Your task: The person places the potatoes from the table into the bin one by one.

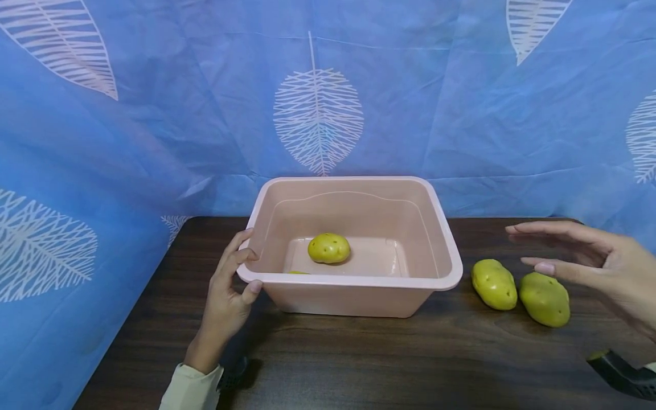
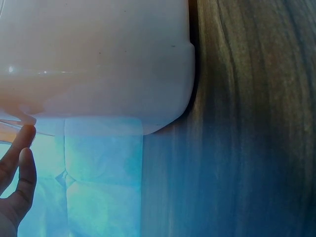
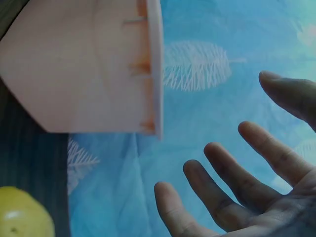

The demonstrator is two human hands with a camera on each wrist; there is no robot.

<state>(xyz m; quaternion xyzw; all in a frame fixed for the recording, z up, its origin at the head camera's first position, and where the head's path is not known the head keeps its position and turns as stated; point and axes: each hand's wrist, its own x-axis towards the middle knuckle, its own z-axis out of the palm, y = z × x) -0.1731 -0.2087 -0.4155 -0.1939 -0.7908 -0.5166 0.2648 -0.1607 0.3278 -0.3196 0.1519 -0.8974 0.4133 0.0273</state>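
A pale pink plastic basin (image 1: 348, 281) stands on the dark wooden table. My left hand (image 1: 228, 293) holds its left front corner, fingers over the rim and thumb at the front edge. Inside the basin lies a yellow-green potato (image 1: 329, 248); a sliver of another yellow thing (image 1: 299, 272) shows behind the front wall, mostly hidden. Two more potatoes, one nearer the basin (image 1: 494, 284) and one farther right (image 1: 544, 299), lie side by side on the table. Above and right of them hovers my right hand (image 1: 599, 262), its fingers extended and apart, holding nothing.
Behind the table (image 1: 359, 364) hangs a blue cloth (image 1: 400, 114) with white leaf prints, also along the left side. The basin's back is close to this cloth. A black device (image 1: 622, 376) sits by my right wrist.
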